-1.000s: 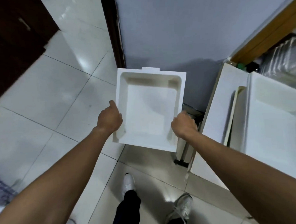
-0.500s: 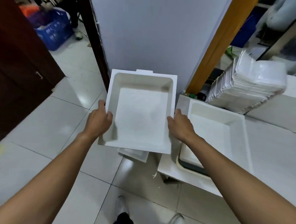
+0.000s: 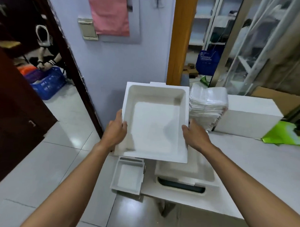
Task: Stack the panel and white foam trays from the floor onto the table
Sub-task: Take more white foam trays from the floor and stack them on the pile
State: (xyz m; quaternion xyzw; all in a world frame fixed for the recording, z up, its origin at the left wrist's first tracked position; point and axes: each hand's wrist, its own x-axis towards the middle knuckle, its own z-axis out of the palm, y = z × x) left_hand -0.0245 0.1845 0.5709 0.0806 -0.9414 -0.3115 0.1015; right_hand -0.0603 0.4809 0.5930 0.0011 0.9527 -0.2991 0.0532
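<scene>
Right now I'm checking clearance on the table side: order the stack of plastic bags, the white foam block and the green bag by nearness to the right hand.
1. Stack of plastic bags, just beyond the right hand.
2. White foam block, farther right.
3. Green bag, far right.

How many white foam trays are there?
3. One tray is held up in both hands, one smaller tray sits below on the floor, and one tray lies on the table. More may hide underneath.

A white foam tray (image 3: 155,123) is held in the air, open side up, above another tray (image 3: 184,169) on the white table (image 3: 256,168), while a smaller tray (image 3: 128,178) lies on the floor beside the table
</scene>
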